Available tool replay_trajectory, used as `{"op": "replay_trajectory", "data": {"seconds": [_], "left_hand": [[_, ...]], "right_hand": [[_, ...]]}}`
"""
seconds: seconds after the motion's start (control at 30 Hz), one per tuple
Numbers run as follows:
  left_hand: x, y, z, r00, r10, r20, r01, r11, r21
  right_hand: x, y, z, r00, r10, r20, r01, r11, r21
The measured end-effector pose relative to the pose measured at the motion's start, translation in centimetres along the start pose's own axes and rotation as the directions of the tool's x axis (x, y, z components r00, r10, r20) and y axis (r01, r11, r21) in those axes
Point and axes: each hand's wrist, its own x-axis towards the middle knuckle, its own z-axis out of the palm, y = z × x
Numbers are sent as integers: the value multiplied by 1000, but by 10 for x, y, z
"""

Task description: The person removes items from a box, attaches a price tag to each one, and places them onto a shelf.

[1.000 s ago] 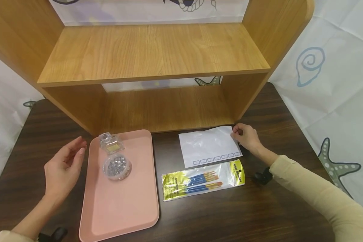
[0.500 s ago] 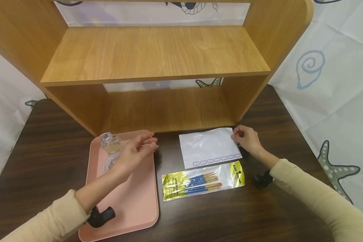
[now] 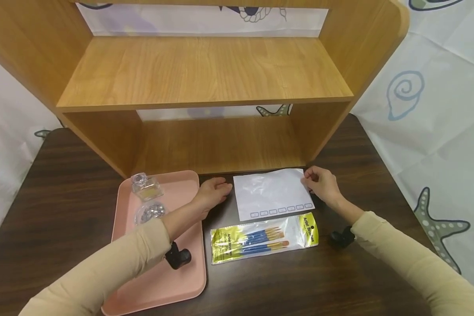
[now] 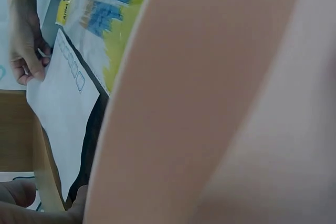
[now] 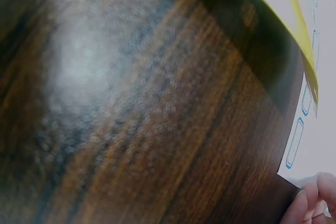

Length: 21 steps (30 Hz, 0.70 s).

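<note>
A white sheet of paper (image 3: 274, 193) with a row of small printed boxes lies on the dark table. My right hand (image 3: 323, 185) pinches its right edge between thumb and fingers; the left wrist view shows that pinch too. Close to the sheet's left edge is my left hand (image 3: 213, 193), fingers loosely bent, holding nothing. In the left wrist view, the left fingers (image 4: 44, 216) appear near the paper's corner. A plastic packet of blue-handled artist brushes (image 3: 263, 238) lies just in front of the sheet. My left forearm crosses over a pink tray (image 3: 150, 294).
On the tray are a clear glass bottle (image 3: 148, 188) and a round clear tub (image 3: 152, 213) of silvery pieces, partly hidden by my left arm. Directly behind the paper stands a wooden shelf unit (image 3: 205, 70). White printed sheeting (image 3: 438, 145) hangs around the table.
My left hand has moved from left of the tray, over it, to the paper's left side. My right hand keeps its pinch, and the paper stays almost in place.
</note>
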Motion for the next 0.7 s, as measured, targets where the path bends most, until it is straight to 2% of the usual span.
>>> {"op": "replay_trajectory", "data": {"seconds": [0.2, 0.4, 0.7], "left_hand": [[5, 3, 10, 999, 7, -35, -4, 997, 83], [6, 3, 19, 996, 24, -81, -14, 993, 117], [7, 3, 21, 991, 19, -130, -10, 998, 65]], "right_hand": [[-1, 0, 0, 1000, 1, -11, -1, 1000, 13], [-2, -1, 0, 1000, 10, -17, -9, 999, 42], [-2, -5, -3, 999, -14, -35, 17, 997, 81]]}}
